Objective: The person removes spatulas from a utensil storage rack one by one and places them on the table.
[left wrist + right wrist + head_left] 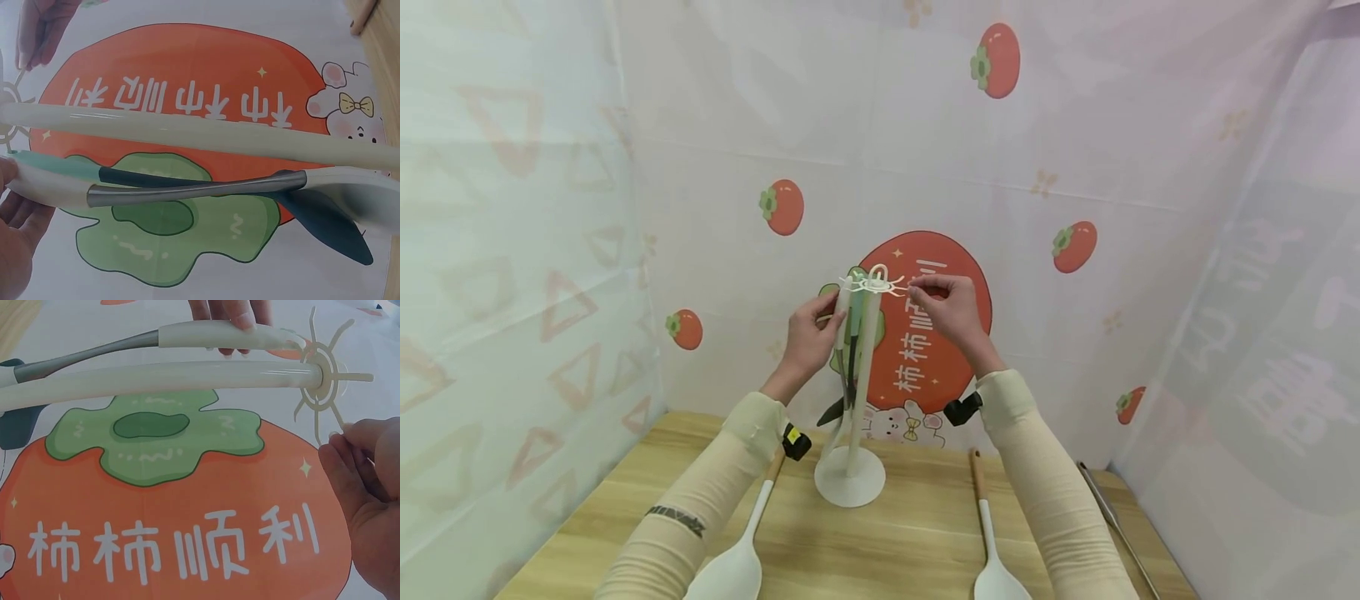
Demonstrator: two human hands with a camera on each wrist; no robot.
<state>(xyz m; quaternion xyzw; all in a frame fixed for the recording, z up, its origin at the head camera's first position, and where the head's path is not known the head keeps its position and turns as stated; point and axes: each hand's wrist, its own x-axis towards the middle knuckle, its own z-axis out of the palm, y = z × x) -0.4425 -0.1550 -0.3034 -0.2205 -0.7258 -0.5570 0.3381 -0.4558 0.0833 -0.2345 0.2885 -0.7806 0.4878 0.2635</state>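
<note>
A white utensil stand (867, 358) rises from a round base (865, 492) and carries a ring of hooks (320, 375) at its top. My left hand (811, 333) holds the white handle of a kitchen utensil (209, 334) with a grey neck, close beside the pole. Its pale head (356, 194) is seen only in part. Next to it hangs a utensil with a teal handle (59, 165) and dark blue head (331, 228). On the ring's other side, my right hand (951, 312) pinches the tip of one hook between thumb and finger.
White utensils with wooden handles lie on the wooden table (865, 550), one on the left (730, 573) and one on the right (997, 582). Farther right lies a long metal utensil (1116, 521). A printed cloth (880, 125) hangs behind the stand, with more cloth at both sides.
</note>
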